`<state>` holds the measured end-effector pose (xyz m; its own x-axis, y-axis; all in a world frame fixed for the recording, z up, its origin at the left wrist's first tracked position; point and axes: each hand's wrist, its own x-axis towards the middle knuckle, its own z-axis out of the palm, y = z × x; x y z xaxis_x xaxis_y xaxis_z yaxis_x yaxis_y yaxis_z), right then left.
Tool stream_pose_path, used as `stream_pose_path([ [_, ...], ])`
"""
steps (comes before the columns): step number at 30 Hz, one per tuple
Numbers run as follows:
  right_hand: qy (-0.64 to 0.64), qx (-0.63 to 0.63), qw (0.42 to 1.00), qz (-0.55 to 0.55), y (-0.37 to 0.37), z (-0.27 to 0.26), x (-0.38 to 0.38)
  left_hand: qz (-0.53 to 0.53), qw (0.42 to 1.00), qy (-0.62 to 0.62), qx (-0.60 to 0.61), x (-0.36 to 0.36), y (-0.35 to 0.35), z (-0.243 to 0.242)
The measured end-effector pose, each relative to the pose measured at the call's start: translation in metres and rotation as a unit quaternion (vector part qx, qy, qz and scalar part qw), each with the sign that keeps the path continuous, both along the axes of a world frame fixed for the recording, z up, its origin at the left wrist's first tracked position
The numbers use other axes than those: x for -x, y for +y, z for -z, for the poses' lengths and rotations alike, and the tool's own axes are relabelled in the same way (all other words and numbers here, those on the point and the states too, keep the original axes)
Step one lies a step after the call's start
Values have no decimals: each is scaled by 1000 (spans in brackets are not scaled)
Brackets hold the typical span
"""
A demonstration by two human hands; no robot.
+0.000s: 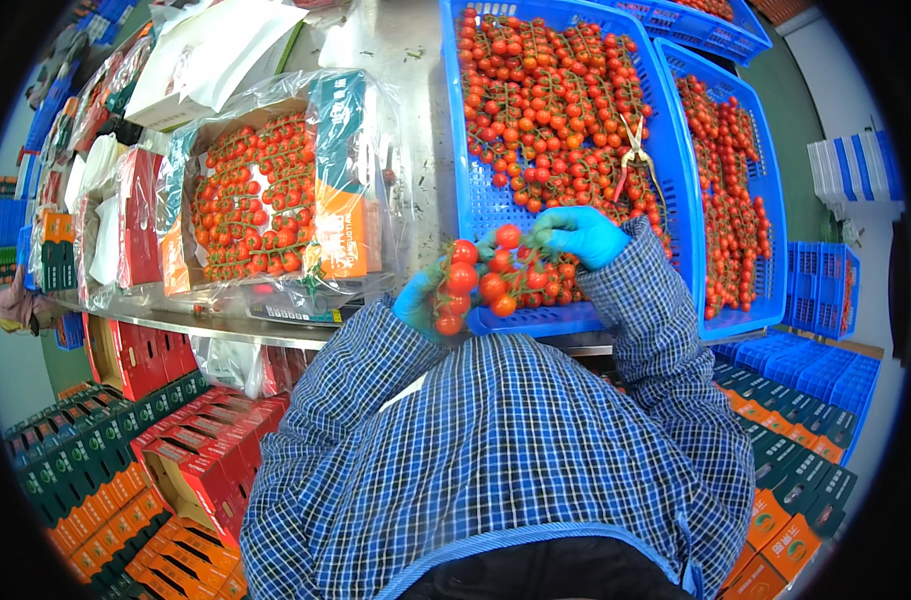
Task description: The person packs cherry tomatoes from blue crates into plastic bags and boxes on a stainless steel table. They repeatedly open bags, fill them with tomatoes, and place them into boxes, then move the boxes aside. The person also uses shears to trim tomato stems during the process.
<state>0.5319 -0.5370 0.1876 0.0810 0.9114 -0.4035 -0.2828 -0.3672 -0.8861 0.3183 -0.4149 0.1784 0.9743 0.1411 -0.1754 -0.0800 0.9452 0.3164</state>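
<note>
In blue gloves, both my hands are over the near end of a blue plastic crate [493, 195] heaped with cherry tomatoes on the vine [553, 90]. My left hand [423, 298] holds a cluster of cherry tomatoes [461, 279] at the crate's near left corner. Just right of it, my right hand [583, 236] pinches the stem side of a tomato truss [506, 281]. Whether the two clusters share one stem, I cannot tell. Pruning snips [635, 156] with a red and a bare metal handle lie with blades apart on the crate's tomatoes.
Left on the metal table [418, 135] stands a plastic-lined carton [335, 172] with rows of tomato trusses [257, 195]. A second blue crate [770, 247] adjoins on the right. Red cartons [208, 457] and orange-green cartons [793, 532] are stacked below. A person [20, 300] is at far left.
</note>
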Motion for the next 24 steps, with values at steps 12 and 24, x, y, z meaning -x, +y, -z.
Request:
stream_pose_path([
  [12, -470, 135, 843, 225, -94, 49, -72, -13, 997, -61, 43, 12, 21, -10],
  [24, -680, 366, 589, -239, -2, 103, -48, -89, 995, -50, -19, 25, 22, -3],
])
